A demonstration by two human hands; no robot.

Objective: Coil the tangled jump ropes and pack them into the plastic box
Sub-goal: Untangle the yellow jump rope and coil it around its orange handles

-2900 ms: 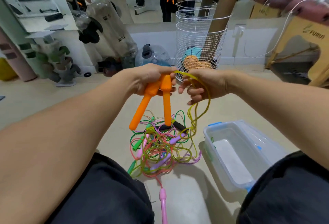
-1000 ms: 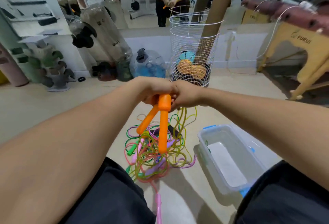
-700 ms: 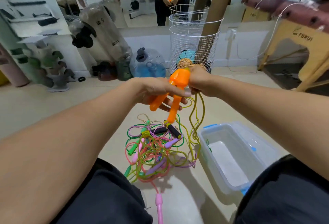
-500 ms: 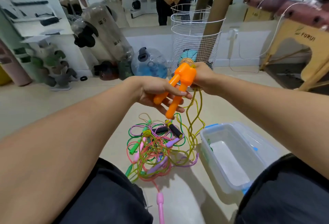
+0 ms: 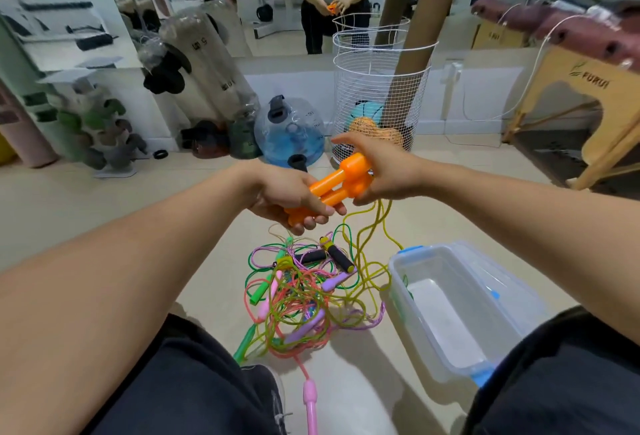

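1. Orange handles (image 5: 337, 185) held above the rope tangle (image 5: 304, 292); yellow cord (image 5: 367, 227) hangs down into it.
2. Left hand (image 5: 294, 195) grasps handle ends, right hand (image 5: 384, 171) clenched on tops w/ cord.
3. Wind cord in even loops, pull gently to avoid snags.
4. Plastic box (image 5: 450, 306) right of tangle, nothing in it.

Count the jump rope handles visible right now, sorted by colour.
orange plastic handles: 2
black foam handles: 2
green plastic handles: 2
pink plastic handles: 2
purple plastic handles: 2
Total: 10 visible. The tangle may hide more.
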